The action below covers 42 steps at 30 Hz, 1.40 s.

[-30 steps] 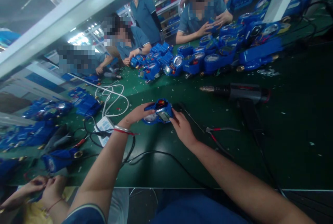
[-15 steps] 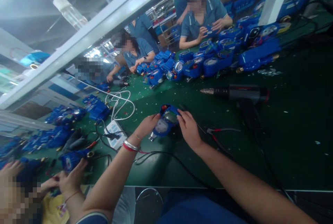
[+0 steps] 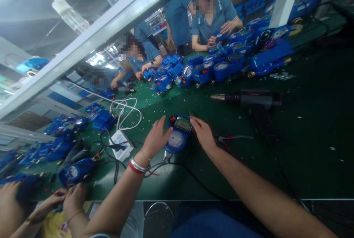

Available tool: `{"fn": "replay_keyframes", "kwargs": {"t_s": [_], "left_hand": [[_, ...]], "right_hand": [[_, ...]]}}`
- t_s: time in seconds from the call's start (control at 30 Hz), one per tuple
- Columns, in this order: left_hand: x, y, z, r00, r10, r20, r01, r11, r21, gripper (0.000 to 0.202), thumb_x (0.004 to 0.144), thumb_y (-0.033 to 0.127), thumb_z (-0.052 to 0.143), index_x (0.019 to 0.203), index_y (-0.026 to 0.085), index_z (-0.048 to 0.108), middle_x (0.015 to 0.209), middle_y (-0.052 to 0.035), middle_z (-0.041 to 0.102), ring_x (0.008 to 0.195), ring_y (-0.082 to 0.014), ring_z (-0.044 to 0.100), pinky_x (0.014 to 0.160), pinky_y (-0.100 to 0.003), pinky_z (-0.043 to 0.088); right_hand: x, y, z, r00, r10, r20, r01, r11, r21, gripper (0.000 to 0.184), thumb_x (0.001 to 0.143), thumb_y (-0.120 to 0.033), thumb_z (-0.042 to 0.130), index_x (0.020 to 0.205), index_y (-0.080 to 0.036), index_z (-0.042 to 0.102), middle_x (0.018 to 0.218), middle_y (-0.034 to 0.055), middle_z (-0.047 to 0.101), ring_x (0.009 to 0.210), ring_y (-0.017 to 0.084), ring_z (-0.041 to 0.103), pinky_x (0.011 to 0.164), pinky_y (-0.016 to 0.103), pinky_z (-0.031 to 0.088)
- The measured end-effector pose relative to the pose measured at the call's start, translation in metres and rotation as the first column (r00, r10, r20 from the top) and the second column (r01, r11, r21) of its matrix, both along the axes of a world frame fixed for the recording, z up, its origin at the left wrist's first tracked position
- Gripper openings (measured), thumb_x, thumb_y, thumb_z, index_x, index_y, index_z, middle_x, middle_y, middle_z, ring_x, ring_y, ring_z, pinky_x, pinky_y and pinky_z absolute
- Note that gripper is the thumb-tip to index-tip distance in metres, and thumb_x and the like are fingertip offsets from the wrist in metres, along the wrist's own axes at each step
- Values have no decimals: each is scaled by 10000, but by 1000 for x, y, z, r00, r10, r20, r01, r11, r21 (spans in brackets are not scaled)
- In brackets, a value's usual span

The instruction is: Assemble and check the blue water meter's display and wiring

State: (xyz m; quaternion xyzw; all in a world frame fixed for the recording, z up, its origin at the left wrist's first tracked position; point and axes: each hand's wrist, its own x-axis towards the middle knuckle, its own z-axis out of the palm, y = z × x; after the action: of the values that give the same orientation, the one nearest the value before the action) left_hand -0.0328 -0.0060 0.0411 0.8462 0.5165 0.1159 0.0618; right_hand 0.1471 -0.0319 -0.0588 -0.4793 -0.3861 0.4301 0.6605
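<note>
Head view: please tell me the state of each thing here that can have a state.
Blue meter: lying flat on the green table, dial and display facing up.
Left hand: open, touching the meter's left side.
Right hand: fingertips on the meter's display end.
Heat gun: lying on its side, untouched.
Power strip: one black plug inserted.

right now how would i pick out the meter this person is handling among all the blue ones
On the green worktable, skip the heaped blue meters at the far edge. The blue water meter lies alone near the front, between the left hand and right hand, round dial and small display facing up.
</note>
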Motion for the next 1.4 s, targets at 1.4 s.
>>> {"fn": "replay_keyframes", "kwargs": {"t_s": [1.4], "left_hand": [[6,33,1,921,-200,333,227,973,-45,619,647,300,725,1221,235,503,1242,-53,544,1151,-232,485,1009,-365,349]], "right_hand": [[-4,-8,7,995,103,-2,-102,981,-163,606,762,-569,554,1257,-220,533,1333,53,497,1244,264,430,1002,389,396]]}}
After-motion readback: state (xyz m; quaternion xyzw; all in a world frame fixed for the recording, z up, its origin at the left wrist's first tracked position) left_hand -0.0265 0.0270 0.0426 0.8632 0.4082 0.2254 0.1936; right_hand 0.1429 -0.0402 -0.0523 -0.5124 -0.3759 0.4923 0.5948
